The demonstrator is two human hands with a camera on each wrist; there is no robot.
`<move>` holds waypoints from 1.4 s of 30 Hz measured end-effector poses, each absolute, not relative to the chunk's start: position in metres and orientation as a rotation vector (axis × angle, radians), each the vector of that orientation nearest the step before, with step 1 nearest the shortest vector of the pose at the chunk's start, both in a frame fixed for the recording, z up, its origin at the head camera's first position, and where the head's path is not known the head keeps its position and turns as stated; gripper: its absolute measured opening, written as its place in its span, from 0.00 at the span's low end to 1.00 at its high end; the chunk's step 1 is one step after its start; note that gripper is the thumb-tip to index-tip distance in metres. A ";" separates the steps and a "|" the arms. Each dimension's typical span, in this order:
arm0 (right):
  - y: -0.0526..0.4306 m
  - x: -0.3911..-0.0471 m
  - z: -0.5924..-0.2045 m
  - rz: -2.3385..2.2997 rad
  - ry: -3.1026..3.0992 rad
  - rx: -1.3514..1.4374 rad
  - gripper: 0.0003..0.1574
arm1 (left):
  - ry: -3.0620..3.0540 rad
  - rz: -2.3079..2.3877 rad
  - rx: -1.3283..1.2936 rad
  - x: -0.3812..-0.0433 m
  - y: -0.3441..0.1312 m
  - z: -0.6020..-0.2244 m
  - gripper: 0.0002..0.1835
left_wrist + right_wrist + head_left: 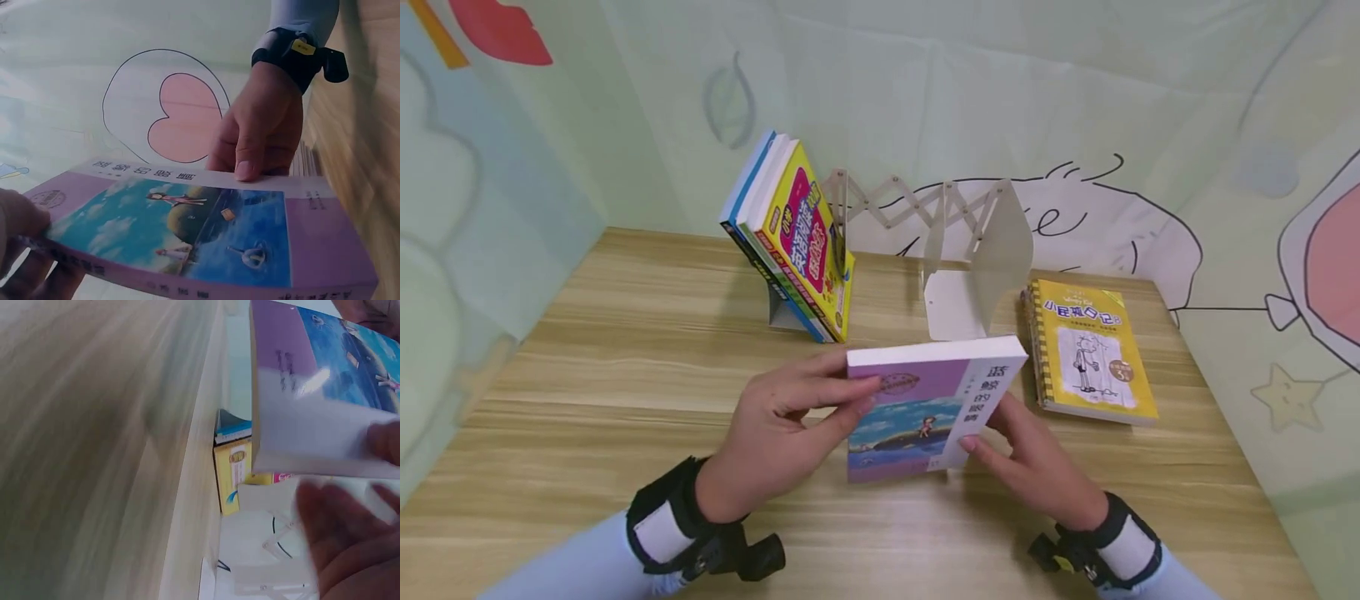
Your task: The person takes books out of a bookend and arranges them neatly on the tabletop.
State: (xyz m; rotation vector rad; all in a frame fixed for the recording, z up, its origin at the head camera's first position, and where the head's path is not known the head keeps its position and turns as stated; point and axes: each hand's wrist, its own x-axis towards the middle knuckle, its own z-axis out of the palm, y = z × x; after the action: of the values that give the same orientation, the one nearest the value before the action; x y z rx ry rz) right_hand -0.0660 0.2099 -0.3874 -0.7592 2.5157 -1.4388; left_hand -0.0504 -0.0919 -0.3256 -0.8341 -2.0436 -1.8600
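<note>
A purple and white paperback book [910, 425] with a sea picture on its cover is held up over the table, tilted. My left hand [782, 425] pinches its left edge near the top, thumb on the cover. On the opposite side, my right hand [1037, 467] has its thumb on the white strip and its fingers behind the book. The left wrist view shows the cover [187, 231] at a slant, with the right thumb [245, 169] on its far edge. In the right wrist view, the right fingers [331, 519] are blurred below the book's white edge.
An expandable metal bookend rack [955, 304] stands at the back against the printed cloth. Several upright books [805, 242] lean in its left part. A stack of yellow books [1093, 354] lies on the wooden table [587, 375] at the right.
</note>
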 end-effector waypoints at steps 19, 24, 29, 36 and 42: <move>0.220 -0.065 -0.392 -1.663 2.595 -0.945 0.24 | -2.401 -1.618 -0.883 -0.052 -0.091 -0.335 0.25; 0.235 -0.069 -0.385 -1.702 2.741 -0.779 0.24 | -2.466 -1.459 -0.888 -0.057 -0.094 -0.339 0.23; 0.261 -0.073 -0.376 -1.740 2.926 -0.492 0.22 | -2.523 -1.429 -0.847 -0.059 -0.095 -0.341 0.21; 0.305 -0.079 -0.363 -2.037 2.786 0.031 0.26 | -2.535 -1.468 -0.841 -0.060 -0.094 -0.343 0.19; 0.341 -0.094 -0.363 -2.074 2.641 0.330 0.34 | -2.545 -1.494 -0.855 -0.061 -0.091 -0.346 0.17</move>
State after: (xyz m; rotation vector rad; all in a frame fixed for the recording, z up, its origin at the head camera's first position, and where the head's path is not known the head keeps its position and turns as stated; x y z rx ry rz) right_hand -0.0945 0.3413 -0.3632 0.3299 2.6410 -2.0743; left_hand -0.0610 -0.0908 -0.3461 -0.8550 -2.5454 -1.4936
